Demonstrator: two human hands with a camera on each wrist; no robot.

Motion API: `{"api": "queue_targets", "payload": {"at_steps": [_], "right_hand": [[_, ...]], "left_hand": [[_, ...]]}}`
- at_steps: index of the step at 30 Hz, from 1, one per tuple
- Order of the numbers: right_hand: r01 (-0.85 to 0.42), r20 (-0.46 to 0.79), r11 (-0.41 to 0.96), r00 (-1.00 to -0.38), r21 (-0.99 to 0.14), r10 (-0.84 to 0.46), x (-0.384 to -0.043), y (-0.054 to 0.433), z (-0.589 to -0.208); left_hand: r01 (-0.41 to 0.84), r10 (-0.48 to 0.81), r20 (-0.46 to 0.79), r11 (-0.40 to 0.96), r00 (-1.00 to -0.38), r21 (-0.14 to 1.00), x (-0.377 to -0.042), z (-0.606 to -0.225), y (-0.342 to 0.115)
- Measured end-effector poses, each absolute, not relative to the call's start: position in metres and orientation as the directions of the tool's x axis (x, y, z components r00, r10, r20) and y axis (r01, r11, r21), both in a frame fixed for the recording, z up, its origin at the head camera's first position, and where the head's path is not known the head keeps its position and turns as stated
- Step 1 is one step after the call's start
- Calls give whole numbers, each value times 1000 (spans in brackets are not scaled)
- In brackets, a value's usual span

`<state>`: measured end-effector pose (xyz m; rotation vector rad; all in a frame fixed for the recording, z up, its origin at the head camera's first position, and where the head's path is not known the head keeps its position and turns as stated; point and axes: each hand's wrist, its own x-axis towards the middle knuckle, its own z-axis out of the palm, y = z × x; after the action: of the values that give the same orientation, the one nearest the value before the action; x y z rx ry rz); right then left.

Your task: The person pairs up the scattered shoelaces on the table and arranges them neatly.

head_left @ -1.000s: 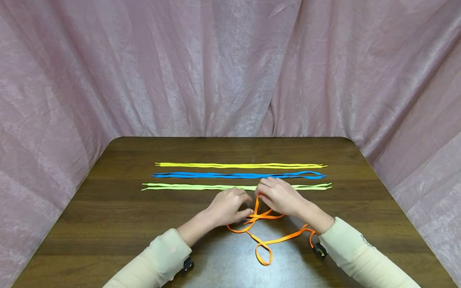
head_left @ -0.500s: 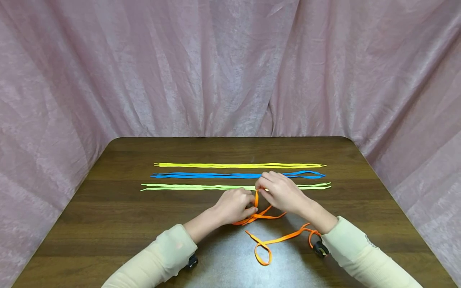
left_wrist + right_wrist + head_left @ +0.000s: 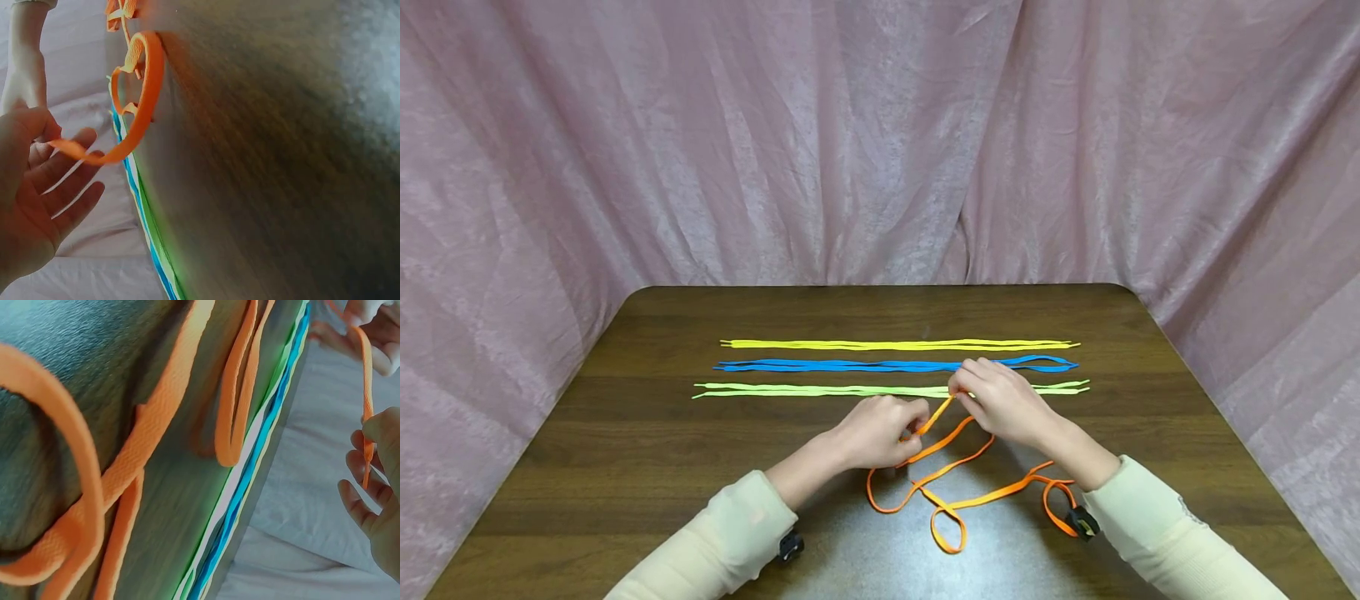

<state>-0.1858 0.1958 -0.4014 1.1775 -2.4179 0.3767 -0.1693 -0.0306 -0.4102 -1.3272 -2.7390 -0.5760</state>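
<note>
A flat orange shoelace (image 3: 985, 502) lies in loose loops on the near part of the table, with part of it raised between the two hands. My left hand (image 3: 880, 432) pinches the lace between thumb and forefinger; in the left wrist view, the other fingers of this left hand (image 3: 37, 206) are spread and the lace (image 3: 155, 81) curves away from the pinch. My right hand (image 3: 1006, 406) is slightly farther back and to the right. It pinches the lace close to one end, whose tip pokes out below the fingers of the right hand (image 3: 384, 481) in the right wrist view.
Beyond the hands, yellow laces (image 3: 865, 345), blue laces (image 3: 835, 365) and light green laces (image 3: 805, 388) lie straight in parallel rows across the brown wooden table (image 3: 625, 467). The right hand partly covers the green and blue rows. Pink curtains (image 3: 880, 142) hang around the table.
The right hand has moved a little to the right, drawing a stretch of orange lace taut from the left hand. The left hand went slightly right, then back. The loops beneath have spread out.
</note>
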Motion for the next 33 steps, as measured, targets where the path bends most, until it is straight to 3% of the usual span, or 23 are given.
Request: {"api": "queue_targets", "payload": {"at_steps": [6,16,33], "right_hand": [[-792,485,608,-555,-59,-676,-185,202,-402],[-773,495,631,-574,-64,-652,-186,221,-404],[-734,508,673,-614,-89,-603,-186,249,-408]], "left_hand": [[769,747,223,546,-627,333,-167,-411,-36],[732,711,216,581,-669,355,-164,-403,-58],[618,610,166,678,-775,398,-166,-407,-113]]}}
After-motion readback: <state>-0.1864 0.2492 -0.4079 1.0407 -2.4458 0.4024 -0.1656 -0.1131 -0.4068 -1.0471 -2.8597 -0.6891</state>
